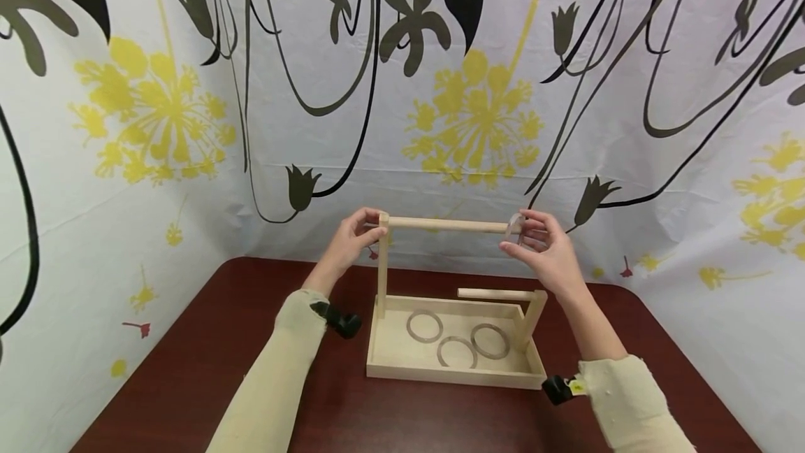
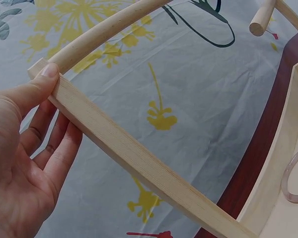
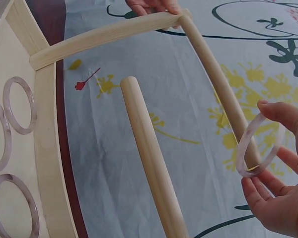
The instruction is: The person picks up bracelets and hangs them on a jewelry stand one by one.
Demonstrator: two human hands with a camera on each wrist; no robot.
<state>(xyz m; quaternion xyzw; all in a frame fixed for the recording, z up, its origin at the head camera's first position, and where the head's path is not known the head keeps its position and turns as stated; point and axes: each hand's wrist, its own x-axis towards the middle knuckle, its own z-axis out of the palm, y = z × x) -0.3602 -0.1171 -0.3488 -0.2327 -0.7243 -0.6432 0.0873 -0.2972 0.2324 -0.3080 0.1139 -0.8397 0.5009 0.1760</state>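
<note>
My left hand point(image 1: 352, 240) grips the top of the tall wooden post point(image 2: 124, 144), thumb on its near side and fingers behind. From that post a round upper dowel point(image 1: 453, 224) runs right to a free end. There my right hand point(image 1: 552, 257) holds a pale, translucent bangle point(image 3: 242, 151) between thumb and fingers. The dowel's tip shows inside the bangle's loop. Below, three similar bangles, one of them a darker ring point(image 1: 490, 356), lie flat in the shallow wooden tray point(image 1: 453, 377) of the stand.
A shorter lower dowel point(image 1: 497, 294) points left from a short post point(image 1: 533, 320) at the tray's right end. The stand is on a dark red table point(image 1: 314, 397). A white patterned cloth point(image 1: 390, 138) hangs behind and at both sides.
</note>
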